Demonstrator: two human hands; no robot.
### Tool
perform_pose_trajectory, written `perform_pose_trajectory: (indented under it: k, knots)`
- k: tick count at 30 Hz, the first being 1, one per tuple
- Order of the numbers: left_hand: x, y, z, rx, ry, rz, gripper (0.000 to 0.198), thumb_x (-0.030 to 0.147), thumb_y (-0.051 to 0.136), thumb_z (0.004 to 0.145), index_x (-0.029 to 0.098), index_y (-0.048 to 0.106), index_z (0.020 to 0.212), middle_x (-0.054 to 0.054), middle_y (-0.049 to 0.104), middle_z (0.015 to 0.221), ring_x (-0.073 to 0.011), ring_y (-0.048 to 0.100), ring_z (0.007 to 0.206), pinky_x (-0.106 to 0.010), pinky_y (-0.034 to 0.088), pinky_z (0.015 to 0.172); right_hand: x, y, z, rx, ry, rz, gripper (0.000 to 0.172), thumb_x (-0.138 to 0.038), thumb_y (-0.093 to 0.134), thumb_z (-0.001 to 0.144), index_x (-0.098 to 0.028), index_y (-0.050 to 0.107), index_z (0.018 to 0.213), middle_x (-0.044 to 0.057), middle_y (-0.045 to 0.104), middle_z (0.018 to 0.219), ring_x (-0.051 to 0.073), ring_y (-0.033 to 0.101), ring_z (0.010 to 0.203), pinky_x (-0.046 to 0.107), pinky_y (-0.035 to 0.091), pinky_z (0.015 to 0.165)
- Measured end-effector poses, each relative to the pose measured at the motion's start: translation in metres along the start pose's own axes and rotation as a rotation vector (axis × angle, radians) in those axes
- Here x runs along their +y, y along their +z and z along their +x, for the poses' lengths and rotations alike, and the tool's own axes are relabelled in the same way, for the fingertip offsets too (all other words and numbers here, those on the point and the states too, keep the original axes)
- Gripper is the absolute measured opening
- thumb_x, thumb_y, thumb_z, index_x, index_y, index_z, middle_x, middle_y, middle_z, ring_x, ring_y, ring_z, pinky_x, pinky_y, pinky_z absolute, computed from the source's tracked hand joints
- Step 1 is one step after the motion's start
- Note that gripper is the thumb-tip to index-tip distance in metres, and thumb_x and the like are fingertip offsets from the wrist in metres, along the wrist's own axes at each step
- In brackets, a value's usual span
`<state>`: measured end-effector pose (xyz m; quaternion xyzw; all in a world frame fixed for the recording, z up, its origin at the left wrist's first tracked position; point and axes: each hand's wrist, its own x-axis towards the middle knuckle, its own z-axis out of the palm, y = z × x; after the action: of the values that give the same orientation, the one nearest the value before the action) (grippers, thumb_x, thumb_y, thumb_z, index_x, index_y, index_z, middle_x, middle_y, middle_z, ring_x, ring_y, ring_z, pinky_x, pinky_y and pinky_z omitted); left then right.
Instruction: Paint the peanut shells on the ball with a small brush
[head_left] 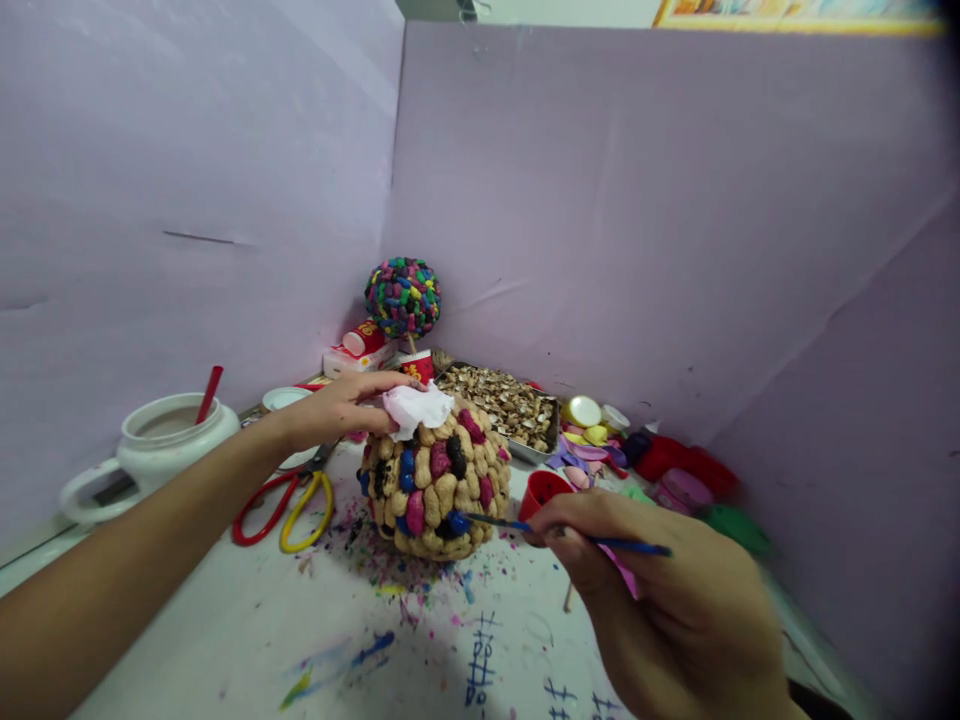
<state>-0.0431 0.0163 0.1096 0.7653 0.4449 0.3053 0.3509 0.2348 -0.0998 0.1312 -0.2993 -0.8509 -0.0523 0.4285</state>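
Note:
A ball covered in peanuts in their shells [431, 515] rests on the white table in front of me. Some of its peanuts are painted blue, magenta or black; the others are bare tan. My left hand [341, 405] reaches across to the ball's top, its fingers closed on a crumpled white tissue [416, 408] pressed there. From the right, my right hand [667, 590] pinches a thin blue paintbrush [634, 546]. The brush tip touches a blue peanut low on the ball's front right.
Scissors [319, 510] with red and yellow handles and a white mug [176, 440] stand left. Behind are a finished multicoloured ball [403, 297] and a tray of peanut shells [559, 425]. A red cup [540, 488] sits right, near balloons [585, 452]. Lilac walls enclose the table.

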Motion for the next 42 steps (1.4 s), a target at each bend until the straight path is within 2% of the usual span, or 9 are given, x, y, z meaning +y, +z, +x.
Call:
perform_pose_trajectory:
  k: [8,13,16,21,25,29,36,42]
  knots:
    - [-0.001,0.000,0.000,-0.003,0.023,-0.025,0.058,0.026,0.060,0.064,0.017,0.061,0.121,-0.003,0.065,0.101,-0.0213,0.058,0.084,-0.027,0.047,0.071,0.003,-0.006,-0.006,0.091,0.029,-0.087,0.010,-0.018,0.052,0.089,-0.023,0.061,0.090,-0.002,0.069,0.067,0.010,0.066,0.056,0.019,0.052,0.052]
    - [-0.002,0.000,0.000,0.009,0.007,-0.030,0.059,0.026,0.060,0.064,0.017,0.061,0.122,-0.003,0.066,0.099,-0.0210,0.057,0.083,-0.027,0.047,0.070,-0.001,0.002,-0.001,0.156,0.037,-0.039,0.012,-0.013,0.052,0.087,-0.021,0.060,0.086,-0.002,0.069,0.065,0.009,0.064,0.054,0.018,0.050,0.051]
    - [-0.003,0.000,0.000,0.009,0.016,-0.009,0.057,0.026,0.060,0.065,0.018,0.062,0.121,-0.003,0.066,0.102,-0.0207,0.057,0.084,-0.027,0.046,0.070,-0.003,0.006,0.003,0.142,0.020,-0.017,0.013,-0.011,0.052,0.085,-0.020,0.060,0.082,-0.003,0.066,0.060,0.008,0.061,0.048,0.017,0.047,0.046]
    - [-0.001,0.001,0.000,0.004,0.038,-0.005,0.056,0.024,0.058,0.066,0.017,0.061,0.121,-0.002,0.066,0.101,-0.0195,0.057,0.082,-0.027,0.046,0.070,-0.001,0.006,-0.005,0.190,0.092,-0.017,0.011,-0.015,0.054,0.086,-0.022,0.063,0.086,-0.002,0.069,0.067,0.012,0.067,0.057,0.021,0.053,0.054]
    - [0.001,0.000,0.000,0.001,0.038,0.016,0.054,0.025,0.058,0.068,0.017,0.062,0.121,-0.002,0.066,0.096,-0.0195,0.057,0.080,-0.027,0.045,0.069,-0.002,0.005,-0.010,0.221,0.116,-0.060,0.011,-0.018,0.054,0.086,-0.024,0.064,0.085,-0.001,0.070,0.068,0.014,0.067,0.057,0.026,0.055,0.059]
    - [0.001,-0.001,-0.001,-0.001,0.043,0.018,0.054,0.025,0.059,0.068,0.016,0.063,0.120,-0.003,0.066,0.102,-0.0230,0.058,0.088,-0.028,0.046,0.071,-0.005,0.005,-0.008,0.201,0.118,-0.026,0.013,-0.015,0.053,0.086,-0.024,0.062,0.087,-0.001,0.069,0.068,0.014,0.066,0.056,0.025,0.052,0.054]
    - [0.003,0.000,-0.002,-0.008,0.049,0.009,0.050,0.028,0.060,0.070,0.016,0.064,0.119,-0.005,0.067,0.111,-0.0285,0.056,0.105,-0.032,0.045,0.082,0.000,0.003,-0.003,0.082,-0.021,-0.065,0.013,-0.011,0.053,0.086,-0.021,0.059,0.091,-0.001,0.069,0.068,0.010,0.064,0.053,0.019,0.049,0.049]
    - [0.002,-0.001,-0.002,-0.018,0.067,-0.004,0.050,0.027,0.060,0.071,0.016,0.064,0.120,-0.005,0.067,0.112,-0.0298,0.055,0.109,-0.035,0.043,0.090,0.000,0.004,-0.002,0.078,-0.009,-0.068,0.012,-0.013,0.051,0.087,-0.020,0.058,0.092,0.000,0.069,0.069,0.010,0.064,0.054,0.019,0.051,0.052]
